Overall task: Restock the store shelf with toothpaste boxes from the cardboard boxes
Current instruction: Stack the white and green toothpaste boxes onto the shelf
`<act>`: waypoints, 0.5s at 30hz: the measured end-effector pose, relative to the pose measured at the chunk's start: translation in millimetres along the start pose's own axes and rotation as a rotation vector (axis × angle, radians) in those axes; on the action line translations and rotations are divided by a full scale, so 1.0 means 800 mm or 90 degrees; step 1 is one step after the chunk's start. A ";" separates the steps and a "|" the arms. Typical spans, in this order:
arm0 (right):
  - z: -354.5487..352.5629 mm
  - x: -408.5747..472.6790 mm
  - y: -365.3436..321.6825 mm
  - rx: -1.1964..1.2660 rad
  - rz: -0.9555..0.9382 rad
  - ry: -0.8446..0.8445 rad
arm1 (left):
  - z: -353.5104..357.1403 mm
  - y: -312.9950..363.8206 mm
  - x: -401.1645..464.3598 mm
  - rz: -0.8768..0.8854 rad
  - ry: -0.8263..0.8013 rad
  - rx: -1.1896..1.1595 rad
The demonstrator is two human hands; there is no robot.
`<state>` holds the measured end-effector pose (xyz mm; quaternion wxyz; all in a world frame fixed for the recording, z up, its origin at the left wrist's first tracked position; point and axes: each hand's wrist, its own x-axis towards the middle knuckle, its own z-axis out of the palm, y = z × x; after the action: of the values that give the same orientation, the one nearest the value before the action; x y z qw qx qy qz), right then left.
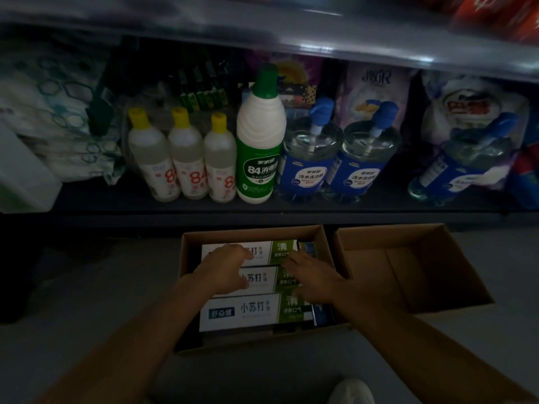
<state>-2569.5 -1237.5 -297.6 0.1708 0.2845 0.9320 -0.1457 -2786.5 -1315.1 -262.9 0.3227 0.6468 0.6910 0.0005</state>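
Matt brown cardboard boxes (320, 237) are holding smooth, glossy printed toothpaste boxes (248, 310), while shiny plastic bottles (259, 141) are standing on the dark matt shelf (116, 196).

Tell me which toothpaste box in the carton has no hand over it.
The nearest toothpaste box, at the carton's front; the left hand and right hand overlap the two behind it.
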 end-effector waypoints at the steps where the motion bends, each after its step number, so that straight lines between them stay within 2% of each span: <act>1: -0.001 0.001 0.000 0.010 -0.002 0.002 | 0.000 0.000 0.000 0.000 0.004 0.000; 15: 0.002 0.019 -0.012 -0.089 -0.008 -0.048 | -0.005 -0.009 -0.004 0.004 0.019 0.014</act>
<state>-2586.8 -1238.4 -303.6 0.2246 0.2603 0.9345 -0.0918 -2795.1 -1317.8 -261.3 0.3049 0.6526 0.6937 0.0036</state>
